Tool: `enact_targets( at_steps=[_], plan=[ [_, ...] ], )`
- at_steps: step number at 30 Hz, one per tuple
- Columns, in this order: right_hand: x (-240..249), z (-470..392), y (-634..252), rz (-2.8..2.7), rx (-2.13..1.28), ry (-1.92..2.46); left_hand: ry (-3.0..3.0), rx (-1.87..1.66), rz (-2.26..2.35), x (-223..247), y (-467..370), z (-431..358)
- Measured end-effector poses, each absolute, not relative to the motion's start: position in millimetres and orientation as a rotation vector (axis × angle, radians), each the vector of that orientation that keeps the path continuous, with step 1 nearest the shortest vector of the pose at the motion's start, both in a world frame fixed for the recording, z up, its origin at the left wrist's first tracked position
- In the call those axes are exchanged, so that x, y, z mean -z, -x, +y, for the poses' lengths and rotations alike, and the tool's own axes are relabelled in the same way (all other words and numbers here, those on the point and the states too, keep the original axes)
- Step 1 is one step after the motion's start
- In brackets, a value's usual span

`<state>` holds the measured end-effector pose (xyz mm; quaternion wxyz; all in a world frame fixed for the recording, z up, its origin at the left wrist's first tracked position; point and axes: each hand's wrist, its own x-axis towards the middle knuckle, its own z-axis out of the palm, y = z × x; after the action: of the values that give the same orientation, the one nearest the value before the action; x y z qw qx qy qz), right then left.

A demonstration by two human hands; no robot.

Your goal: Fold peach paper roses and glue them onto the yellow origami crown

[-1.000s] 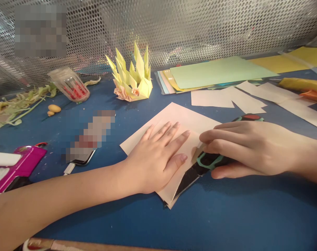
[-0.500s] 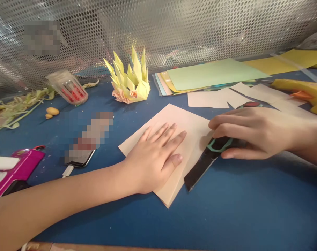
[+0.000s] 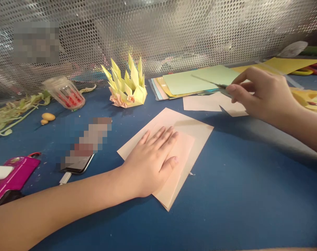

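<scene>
Pressing the pink paper (image 3: 197,134) flat on the blue counter (image 3: 242,195), my left hand (image 3: 153,158) lies palm down over its middle, grip wide, fingers a little spread. The paper sits near the centre of my view, turned so one corner points away and another toward me. It is a pale, matte pink leaning to peach, with straight, crisp edges. A narrower, pinker layer lies along its right part, and the layers come slightly apart at the near corner. A soft shadow crosses its upper right. A tiny white scrap (image 3: 191,174) lies just beside the right edge.

My right hand (image 3: 265,91) is raised, its grip closed on the scissors (image 3: 222,86), thin and dark edge-on, tips pointing left in front of the green sheet (image 3: 182,82). Pink offcuts (image 3: 201,103) lie beyond the paper, and a yellow paper crown (image 3: 137,94) with pink roses stands farther left.
</scene>
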<state>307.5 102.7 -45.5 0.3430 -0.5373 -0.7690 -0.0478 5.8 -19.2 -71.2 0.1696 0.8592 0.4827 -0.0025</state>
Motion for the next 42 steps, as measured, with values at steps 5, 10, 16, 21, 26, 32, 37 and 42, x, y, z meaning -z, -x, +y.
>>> enact_targets(
  at_steps=[5,10,16,21,26,32,37,42],
  plan=[
    [54,112,-307,-1.978,0.133,1.589,-2.434,-0.078,1.336,73,-3,-18],
    [62,115,-304,-2.104,0.085,1.732,-2.424,-0.133,1.312,72,-3,-19],
    [65,120,-312,-2.087,0.139,1.793,-2.443,-0.173,1.312,72,-5,-18],
    [71,128,-321,-2.118,0.205,1.700,-2.418,-0.286,1.262,76,-1,-16],
    [71,126,-320,-2.181,0.312,1.480,-2.260,-0.455,1.223,77,0,-15],
    [69,117,-310,-2.313,0.345,1.191,-1.846,-0.854,1.224,69,1,-16],
    [64,107,-299,-2.423,0.339,0.952,-1.514,-1.038,1.070,72,3,-14],
    [65,98,-290,-2.551,0.256,0.697,-1.332,-1.129,0.998,74,2,-12]
  ],
)
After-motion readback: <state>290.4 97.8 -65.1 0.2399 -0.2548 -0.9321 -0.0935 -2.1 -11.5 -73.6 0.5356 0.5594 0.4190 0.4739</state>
